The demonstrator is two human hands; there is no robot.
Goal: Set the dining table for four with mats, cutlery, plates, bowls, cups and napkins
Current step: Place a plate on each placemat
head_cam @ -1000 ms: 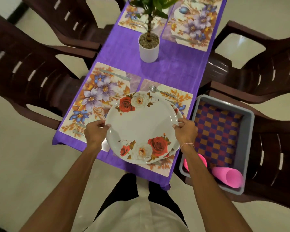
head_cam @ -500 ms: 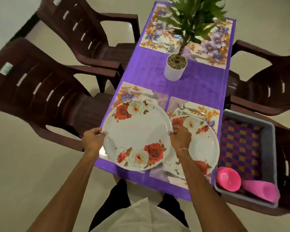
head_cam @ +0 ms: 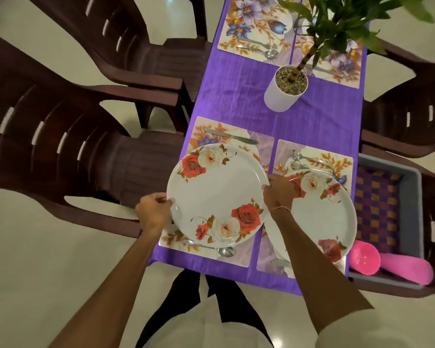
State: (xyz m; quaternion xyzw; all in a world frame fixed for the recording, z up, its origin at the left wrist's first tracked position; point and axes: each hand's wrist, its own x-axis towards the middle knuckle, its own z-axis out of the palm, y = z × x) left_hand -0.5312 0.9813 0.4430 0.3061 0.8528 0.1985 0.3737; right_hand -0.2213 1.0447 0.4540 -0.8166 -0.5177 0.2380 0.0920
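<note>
I hold a white rose-patterned plate (head_cam: 217, 194) by its rim over the near left floral mat (head_cam: 259, 144). My left hand (head_cam: 154, 212) grips its left edge and my right hand (head_cam: 278, 192) its right edge. A second rose plate (head_cam: 322, 217) lies on the near right mat (head_cam: 337, 159). A knife (head_cam: 230, 136) lies on the left mat beyond the held plate, and a spoon (head_cam: 222, 251) lies at the mat's near edge. A fork and spoon (head_cam: 303, 159) rest on the right mat. Two far mats (head_cam: 246, 23) carry cutlery.
A white potted plant (head_cam: 285, 89) stands mid-table on the purple cloth (head_cam: 236, 96). A grey bin (head_cam: 411, 197) on the right chair holds a pink bowl (head_cam: 363, 257), a pink cup (head_cam: 407, 267) and a checked cloth. Dark brown chairs (head_cam: 60, 136) surround the table.
Both hands carried the top plate leftward off the right mat to above the left mat. A second plate stayed behind on the right mat.
</note>
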